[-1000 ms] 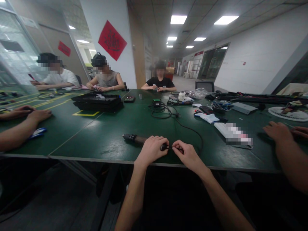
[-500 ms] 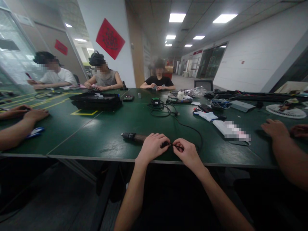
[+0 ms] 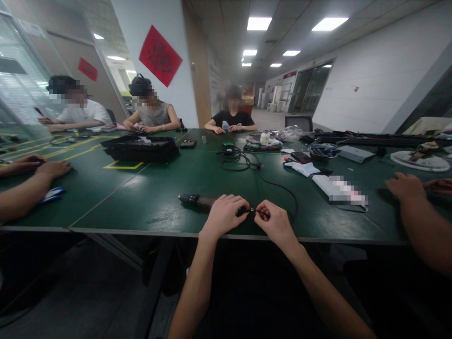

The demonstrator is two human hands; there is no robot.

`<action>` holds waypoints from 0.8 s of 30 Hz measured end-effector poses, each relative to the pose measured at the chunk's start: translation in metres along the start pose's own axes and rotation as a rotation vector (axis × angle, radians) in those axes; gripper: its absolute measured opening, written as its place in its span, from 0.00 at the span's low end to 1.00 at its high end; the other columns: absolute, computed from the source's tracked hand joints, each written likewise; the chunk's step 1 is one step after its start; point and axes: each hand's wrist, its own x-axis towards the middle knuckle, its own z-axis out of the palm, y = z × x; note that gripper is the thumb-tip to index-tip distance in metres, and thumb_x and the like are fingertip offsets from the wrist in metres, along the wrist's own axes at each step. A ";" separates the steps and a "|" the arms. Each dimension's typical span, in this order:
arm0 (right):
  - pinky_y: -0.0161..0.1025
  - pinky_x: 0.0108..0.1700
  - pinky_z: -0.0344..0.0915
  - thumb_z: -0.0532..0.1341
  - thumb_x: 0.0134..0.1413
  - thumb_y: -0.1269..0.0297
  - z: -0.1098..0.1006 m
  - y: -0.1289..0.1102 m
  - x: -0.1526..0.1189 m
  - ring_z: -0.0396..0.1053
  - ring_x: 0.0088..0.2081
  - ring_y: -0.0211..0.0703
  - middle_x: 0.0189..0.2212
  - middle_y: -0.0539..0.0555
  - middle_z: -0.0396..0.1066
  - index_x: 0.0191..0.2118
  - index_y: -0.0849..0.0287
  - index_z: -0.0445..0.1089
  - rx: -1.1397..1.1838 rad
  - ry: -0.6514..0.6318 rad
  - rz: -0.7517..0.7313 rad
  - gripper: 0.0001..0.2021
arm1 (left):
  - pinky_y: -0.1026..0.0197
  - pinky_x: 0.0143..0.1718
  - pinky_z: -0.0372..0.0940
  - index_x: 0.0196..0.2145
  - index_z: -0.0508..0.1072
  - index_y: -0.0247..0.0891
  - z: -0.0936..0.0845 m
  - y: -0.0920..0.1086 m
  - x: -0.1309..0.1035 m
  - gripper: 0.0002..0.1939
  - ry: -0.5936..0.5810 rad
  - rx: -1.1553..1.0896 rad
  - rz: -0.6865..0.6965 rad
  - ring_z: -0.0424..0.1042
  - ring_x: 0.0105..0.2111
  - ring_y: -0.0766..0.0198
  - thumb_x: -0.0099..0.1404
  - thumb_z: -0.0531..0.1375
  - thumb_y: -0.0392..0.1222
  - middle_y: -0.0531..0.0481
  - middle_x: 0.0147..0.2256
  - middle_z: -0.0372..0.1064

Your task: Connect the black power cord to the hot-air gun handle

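Observation:
A brown-handled tool with a black, metal-tipped front (image 3: pixel 197 201) lies on the green table, its right end hidden behind my left hand (image 3: pixel 225 213). The fingers of that hand are closed on a dark end piece (image 3: pixel 242 210). My right hand (image 3: pixel 273 217) pinches a thin black cable (image 3: pixel 261 213) just to the right. Between the two hands a small shiny bit shows at the cable's tip; whether it touches the dark piece cannot be made out. Both hands are near the table's front edge.
Beyond my hands lies a coiled black cable with a plug (image 3: pixel 240 162). A black tray (image 3: pixel 141 149) stands at the back left. A white glove (image 3: pixel 303 169) and a white packet (image 3: pixel 335 189) lie to the right. Other people's arms rest at both sides.
My right hand has shifted slightly, and the shiny bit between my hands shows more clearly. My left hand keeps its hold on the dark piece.

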 end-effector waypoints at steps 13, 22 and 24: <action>0.38 0.37 0.67 0.60 0.63 0.68 0.003 0.007 0.000 0.71 0.33 0.42 0.34 0.52 0.74 0.40 0.54 0.73 -0.024 -0.044 -0.056 0.05 | 0.51 0.49 0.60 0.44 0.73 0.45 0.008 0.006 0.003 0.05 0.007 0.086 -0.003 0.72 0.46 0.56 0.72 0.62 0.44 0.50 0.43 0.76; 0.40 0.40 0.68 0.60 0.63 0.69 0.001 0.002 0.000 0.69 0.30 0.39 0.43 0.53 0.75 0.43 0.54 0.72 -0.062 -0.060 -0.060 0.06 | 0.51 0.52 0.60 0.44 0.72 0.45 0.006 0.007 0.003 0.05 0.021 0.038 0.006 0.73 0.46 0.57 0.71 0.61 0.40 0.52 0.42 0.77; 0.40 0.40 0.67 0.59 0.64 0.68 0.001 0.002 0.000 0.70 0.32 0.40 0.42 0.52 0.76 0.43 0.53 0.72 -0.074 -0.084 -0.051 0.06 | 0.51 0.51 0.60 0.44 0.72 0.45 0.006 0.007 0.003 0.05 0.020 0.035 -0.007 0.73 0.46 0.56 0.71 0.62 0.41 0.52 0.42 0.76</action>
